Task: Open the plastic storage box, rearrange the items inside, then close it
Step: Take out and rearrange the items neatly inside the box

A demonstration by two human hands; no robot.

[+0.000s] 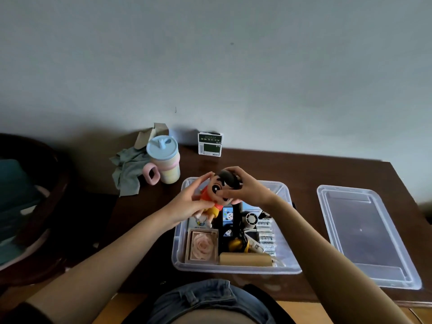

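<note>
Head view, contents by size, largest first:

- Desk (268, 164): dark wood; carries everything below.
- Lid (364, 235): clear, lying flat to the right of the box and apart from it; we judge the opening step done.
- Plastic storage box (178, 244): open, in front of us, still part-filled.
- Cartoon doll (214, 195): held above the far-left end of the box, clear of the contents; we place ourselves in the rearranging step.
- Right hand (247, 190): closed over the doll's head.
- Left hand (187, 204): clamped on the doll's body.
- Rose case (202, 245): near-left corner of the box.
- Brown tube (244, 258): along the near wall.
- Next move, in our judgement: find a gap for the doll, low enough for the lid to seat.
</note>
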